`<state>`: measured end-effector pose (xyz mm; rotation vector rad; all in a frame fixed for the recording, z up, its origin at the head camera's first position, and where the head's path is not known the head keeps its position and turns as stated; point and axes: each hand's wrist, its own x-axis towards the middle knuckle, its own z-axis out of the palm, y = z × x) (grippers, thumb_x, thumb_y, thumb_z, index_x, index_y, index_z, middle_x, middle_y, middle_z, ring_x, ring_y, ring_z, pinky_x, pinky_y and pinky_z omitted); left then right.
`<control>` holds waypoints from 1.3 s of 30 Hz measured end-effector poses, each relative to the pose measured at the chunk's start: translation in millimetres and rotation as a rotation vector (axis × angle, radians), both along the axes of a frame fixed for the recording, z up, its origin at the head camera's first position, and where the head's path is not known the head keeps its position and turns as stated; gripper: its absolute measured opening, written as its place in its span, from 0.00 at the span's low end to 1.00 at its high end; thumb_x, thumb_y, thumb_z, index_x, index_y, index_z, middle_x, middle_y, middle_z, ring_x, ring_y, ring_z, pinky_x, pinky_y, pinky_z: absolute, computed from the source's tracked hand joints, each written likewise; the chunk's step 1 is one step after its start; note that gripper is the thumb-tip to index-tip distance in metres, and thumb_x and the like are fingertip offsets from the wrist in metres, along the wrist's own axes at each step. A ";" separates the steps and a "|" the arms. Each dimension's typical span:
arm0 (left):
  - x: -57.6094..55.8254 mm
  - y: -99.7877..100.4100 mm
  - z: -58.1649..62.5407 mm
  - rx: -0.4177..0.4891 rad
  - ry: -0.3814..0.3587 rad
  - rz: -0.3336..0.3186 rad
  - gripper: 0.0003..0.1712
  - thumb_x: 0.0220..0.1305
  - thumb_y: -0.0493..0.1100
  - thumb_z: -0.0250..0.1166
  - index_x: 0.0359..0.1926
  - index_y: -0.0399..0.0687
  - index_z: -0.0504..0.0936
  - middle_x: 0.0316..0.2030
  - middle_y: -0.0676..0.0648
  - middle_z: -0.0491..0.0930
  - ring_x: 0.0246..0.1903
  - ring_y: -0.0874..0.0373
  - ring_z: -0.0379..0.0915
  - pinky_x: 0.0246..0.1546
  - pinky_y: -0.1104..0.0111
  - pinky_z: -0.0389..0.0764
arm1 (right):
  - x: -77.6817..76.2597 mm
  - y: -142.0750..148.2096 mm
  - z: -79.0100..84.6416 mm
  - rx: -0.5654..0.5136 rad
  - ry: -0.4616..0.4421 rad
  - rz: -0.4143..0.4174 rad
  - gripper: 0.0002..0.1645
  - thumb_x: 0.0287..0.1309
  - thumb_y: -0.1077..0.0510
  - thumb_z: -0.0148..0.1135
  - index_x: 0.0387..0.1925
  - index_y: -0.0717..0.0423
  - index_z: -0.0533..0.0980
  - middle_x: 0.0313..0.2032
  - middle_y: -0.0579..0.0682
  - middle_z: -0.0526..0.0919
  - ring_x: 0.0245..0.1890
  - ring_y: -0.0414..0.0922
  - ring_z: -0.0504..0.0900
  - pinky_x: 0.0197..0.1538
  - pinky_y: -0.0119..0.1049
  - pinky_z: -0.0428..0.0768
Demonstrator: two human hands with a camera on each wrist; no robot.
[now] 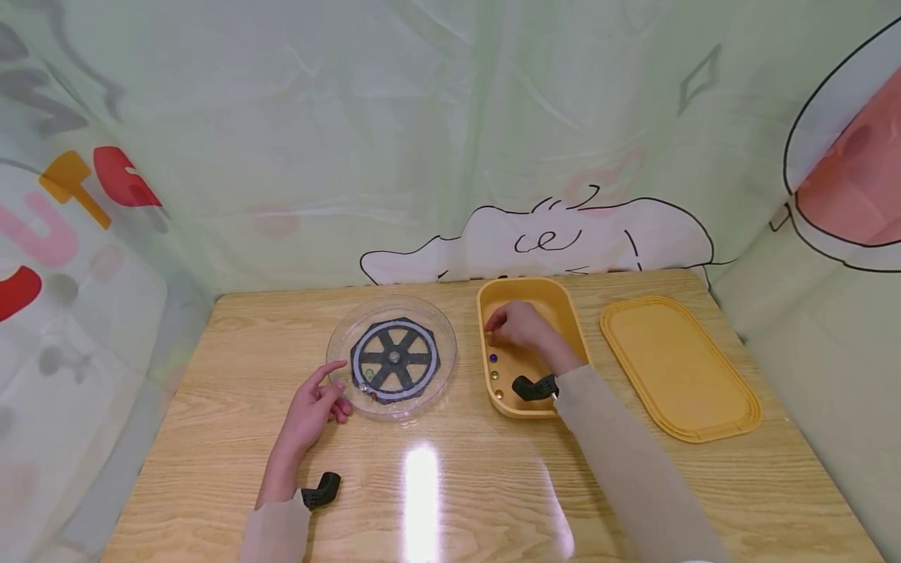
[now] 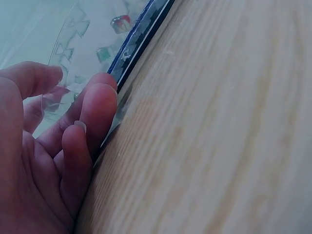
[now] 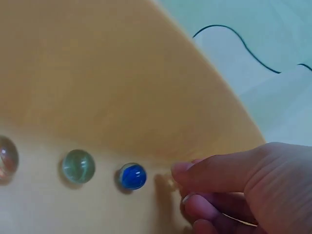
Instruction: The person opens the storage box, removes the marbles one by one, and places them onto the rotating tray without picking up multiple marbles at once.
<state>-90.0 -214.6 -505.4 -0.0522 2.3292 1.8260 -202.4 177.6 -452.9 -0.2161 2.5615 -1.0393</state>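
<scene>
Step in hand, apparently: marble-picking inside the yellow tub (image 1: 519,364). Called for next, at a guess: a sure pinch on smooth, roll-prone glass, then a straight lift past the tub's rim. Nearest, in front of the tub: wood-grained tabletop (image 1: 486,485), streaked with glare. To the tub's left: left hand (image 1: 310,407), at the side of a clear dish (image 1: 391,306) away from the tub, fingers loosely bent and spread, with no plain grip to see. Within that dish: 3 small glassy pieces (image 1: 369,374), plus a dark wheel shape (image 1: 394,357) of 6 spokes, in or beneath.

Along the tub's left wall, from its near end: amber marble (image 1: 499,395), green marble (image 1: 495,375), blue marble (image 1: 493,358). Beyond those 3, low by the same wall: right hand (image 1: 526,327), thumb and fingers close together, pinch-shaped. Cannot tell about any marble between them. Nearest to the fingertips but apart: the blue marble. To the tub's right: yellow lid (image 1: 679,367). Behind the tub: printed curtain (image 1: 394,141).
</scene>
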 end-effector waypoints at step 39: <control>-0.5 1.0 2.0 0.060 0.003 -0.001 0.22 0.75 0.38 0.56 0.67 0.48 0.70 0.23 0.38 0.81 0.18 0.54 0.77 0.25 0.67 0.81 | 34.8 -27.1 60.0 -0.122 0.240 0.003 0.10 0.61 0.62 0.67 0.44 0.61 0.84 0.35 0.50 0.84 0.37 0.48 0.78 0.40 0.37 0.79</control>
